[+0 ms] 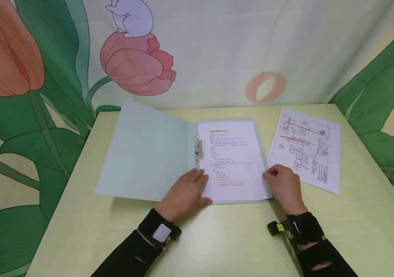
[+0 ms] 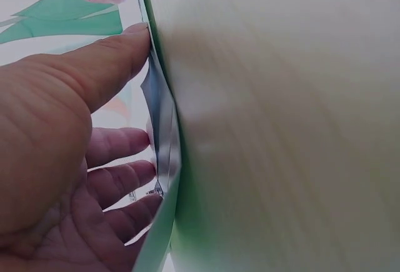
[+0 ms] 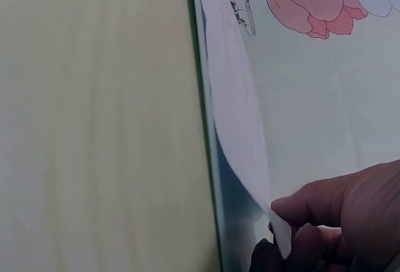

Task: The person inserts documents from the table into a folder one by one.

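Note:
An opened light-blue folder [image 1: 148, 154] lies on the table, its cover tilted up at the left. Inside, on the right half, is a printed sheet [image 1: 233, 161] with a yellow-highlighted top line. A metal clip [image 1: 197, 148] sits at the spine. My left hand [image 1: 186, 192] rests with spread, fairly straight fingers on the sheet's lower left and the spine, thumb at the bottom edge. My right hand [image 1: 285, 186] pinches the sheet's lower right edge between thumb and fingers; in the right wrist view that corner of the paper [image 3: 281, 234] curves up off the folder.
To the right lies a stack of drawing sheets [image 1: 305, 154] with red lines across the top one, partly behind my right hand. The pale wooden table [image 1: 231, 246] ends at a curtain [image 1: 217, 54] printed with flowers and a white animal.

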Action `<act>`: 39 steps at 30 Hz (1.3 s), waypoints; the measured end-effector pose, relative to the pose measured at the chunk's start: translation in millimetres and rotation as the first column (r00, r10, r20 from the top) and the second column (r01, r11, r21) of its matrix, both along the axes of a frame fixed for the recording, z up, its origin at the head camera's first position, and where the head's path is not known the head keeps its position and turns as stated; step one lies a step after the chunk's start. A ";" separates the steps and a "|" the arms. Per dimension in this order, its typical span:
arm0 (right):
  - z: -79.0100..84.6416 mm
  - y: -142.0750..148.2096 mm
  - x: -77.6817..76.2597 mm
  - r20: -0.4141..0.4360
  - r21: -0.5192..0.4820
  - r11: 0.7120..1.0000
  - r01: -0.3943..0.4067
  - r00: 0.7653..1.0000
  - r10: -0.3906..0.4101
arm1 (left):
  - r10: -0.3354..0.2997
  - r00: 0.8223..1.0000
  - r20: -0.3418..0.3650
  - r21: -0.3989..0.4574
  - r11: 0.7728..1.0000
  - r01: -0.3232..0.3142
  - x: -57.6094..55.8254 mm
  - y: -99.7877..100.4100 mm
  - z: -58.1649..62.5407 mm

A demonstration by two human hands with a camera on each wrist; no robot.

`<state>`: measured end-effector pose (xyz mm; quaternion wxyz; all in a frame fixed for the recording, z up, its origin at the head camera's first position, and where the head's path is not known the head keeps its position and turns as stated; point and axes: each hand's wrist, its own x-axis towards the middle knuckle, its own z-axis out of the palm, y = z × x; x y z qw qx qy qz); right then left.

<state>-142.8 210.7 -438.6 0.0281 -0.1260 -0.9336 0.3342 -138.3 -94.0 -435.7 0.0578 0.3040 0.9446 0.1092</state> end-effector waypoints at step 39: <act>18.1 102.3 -31.1 0.280 0.186 0.982 -0.026 0.959 -0.028 | 0.040 0.999 0.004 0.021 0.999 -0.040 -0.1 -6.0 3.1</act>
